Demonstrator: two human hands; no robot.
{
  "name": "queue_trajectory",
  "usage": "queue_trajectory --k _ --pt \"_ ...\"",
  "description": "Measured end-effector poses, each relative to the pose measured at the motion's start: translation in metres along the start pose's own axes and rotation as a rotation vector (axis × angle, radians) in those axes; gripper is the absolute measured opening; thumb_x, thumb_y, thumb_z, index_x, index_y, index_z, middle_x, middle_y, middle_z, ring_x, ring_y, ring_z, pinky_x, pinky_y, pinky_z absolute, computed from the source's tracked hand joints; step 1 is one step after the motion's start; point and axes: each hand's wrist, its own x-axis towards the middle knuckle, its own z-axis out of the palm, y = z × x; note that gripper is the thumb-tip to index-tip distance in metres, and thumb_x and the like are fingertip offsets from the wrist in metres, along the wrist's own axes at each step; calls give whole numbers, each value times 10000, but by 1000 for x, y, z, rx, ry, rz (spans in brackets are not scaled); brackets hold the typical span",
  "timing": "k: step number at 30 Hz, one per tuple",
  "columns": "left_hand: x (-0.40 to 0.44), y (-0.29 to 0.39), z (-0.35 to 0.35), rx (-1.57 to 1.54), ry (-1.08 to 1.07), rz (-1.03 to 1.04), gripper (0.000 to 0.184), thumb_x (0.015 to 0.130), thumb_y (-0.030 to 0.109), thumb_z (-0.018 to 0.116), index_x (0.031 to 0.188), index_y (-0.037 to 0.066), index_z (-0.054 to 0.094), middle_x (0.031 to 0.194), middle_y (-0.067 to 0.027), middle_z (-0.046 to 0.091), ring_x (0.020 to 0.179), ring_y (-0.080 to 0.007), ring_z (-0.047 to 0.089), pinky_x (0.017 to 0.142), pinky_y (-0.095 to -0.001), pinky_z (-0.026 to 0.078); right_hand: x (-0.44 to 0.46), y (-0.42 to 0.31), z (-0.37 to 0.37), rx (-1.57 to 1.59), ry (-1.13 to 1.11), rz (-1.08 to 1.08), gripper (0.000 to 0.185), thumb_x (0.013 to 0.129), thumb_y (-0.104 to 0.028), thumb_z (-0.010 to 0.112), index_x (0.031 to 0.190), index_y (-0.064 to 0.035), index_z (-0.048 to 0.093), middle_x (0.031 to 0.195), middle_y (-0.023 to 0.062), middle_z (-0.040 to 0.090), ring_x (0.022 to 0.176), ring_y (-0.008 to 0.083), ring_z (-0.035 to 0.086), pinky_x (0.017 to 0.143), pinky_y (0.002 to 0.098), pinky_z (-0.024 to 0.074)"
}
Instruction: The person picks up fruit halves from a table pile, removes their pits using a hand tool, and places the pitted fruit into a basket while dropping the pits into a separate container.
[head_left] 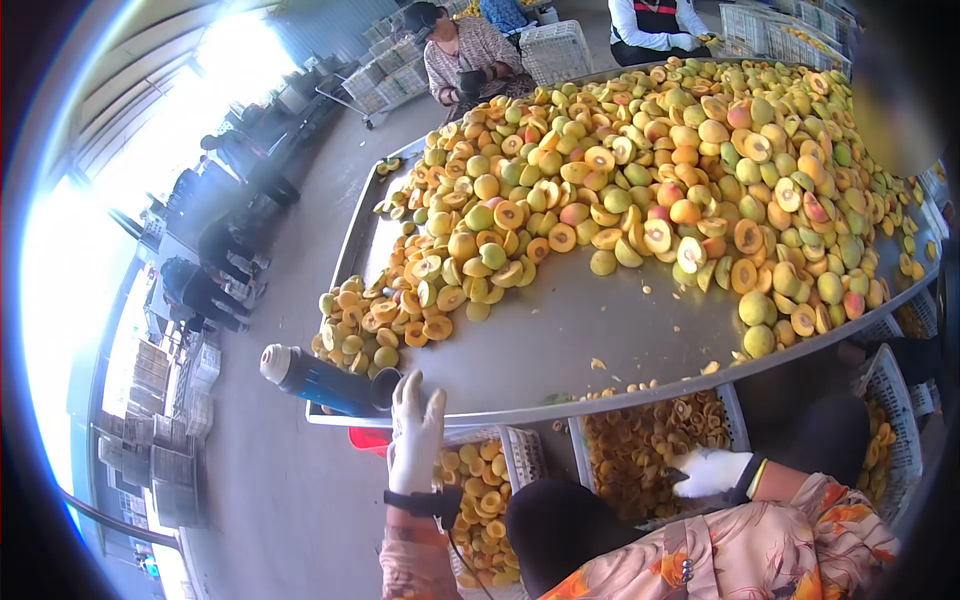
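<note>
My left hand (415,430), in a white glove, is raised at the table's front edge with its fingers apart and nothing in them. Just left of it, a blue bottle (325,382) lies on the metal table (560,330), beside a dark round cup (386,388). My right hand (705,473), also white-gloved, is low over a crate of small brown pieces (655,440); its fingertips are dark and too small to read. A large heap of whole and halved yellow-orange fruit (620,180) covers the table's far side.
A crate of halved fruit (480,490) stands below my left hand, and another crate (890,430) at the right. Part of a red container (370,439) shows under the table edge. People sit across the table; others stand at the left beside stacked crates (175,470).
</note>
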Motion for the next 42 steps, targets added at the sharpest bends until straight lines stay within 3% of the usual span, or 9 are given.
queue_trajectory --k 9,11,16,19,26,29,31,35,42 --pt "296 -84 66 -274 30 -79 574 1046 425 543 1481 51 524 1437 -216 586 1343 -328 541 1127 -388 411 46 34 6 117 -163 35 552 949 -453 591 1248 10 619 1117 286 700 1029 430 679 867 477 523" --pt "329 -140 118 -304 -107 -6 586 1035 500 526 1447 86 576 1403 -200 617 1334 -336 548 1128 -385 407 48 48 10 70 -65 -57 660 950 -459 599 1424 -15 483 1383 287 550 1270 422 547 1035 450 457" --pt "325 -102 119 -39 -275 -106 451 996 431 661 1237 54 716 1152 -78 742 981 -183 683 916 -327 523 56 59 10 128 -66 -67 729 939 -430 618 1497 -8 416 1517 284 460 1390 414 469 1138 439 402" --pt "285 -95 120 63 -292 29 426 946 475 659 1243 177 724 1365 -90 640 1314 -370 450 1134 -457 365 62 46 -10 138 -90 -99 739 927 -406 634 1512 -15 409 1538 277 440 1410 406 449 1157 437 384" --pt "182 29 114 -49 -504 289 543 957 432 668 1398 119 613 1446 -156 567 1372 -351 463 1146 -484 357 60 32 -22 143 41 -177 767 925 -373 640 1570 -70 359 1595 254 375 1465 389 380 1199 426 333" --pt "209 42 106 -152 -697 318 401 934 331 733 1203 34 721 1155 -175 721 1130 -279 653 991 -411 492 61 48 -12 72 115 -216 772 927 -381 644 1574 -75 356 1602 247 368 1469 392 372 1202 433 330" --pt "252 52 110 -55 -208 228 184 926 201 722 957 22 753 816 -147 701 906 -299 696 812 -387 539 58 50 -12 104 130 -215 749 930 -397 639 1553 -68 387 1585 247 393 1457 398 385 1193 443 338" --pt "339 37 162 -97 -116 248 713 956 536 643 1534 159 465 1511 -203 488 1414 -416 401 1188 -483 321 58 62 4 158 17 -117 671 939 -429 612 1473 -44 480 1512 260 467 1400 406 449 1163 455 367" --pt "315 39 194 -190 -477 184 631 859 502 785 1382 170 663 1450 -165 538 1323 -337 540 1116 -424 439 48 35 -27 64 -87 -23 622 936 -463 571 1381 -29 555 1391 270 571 1324 417 521 1109 471 415"
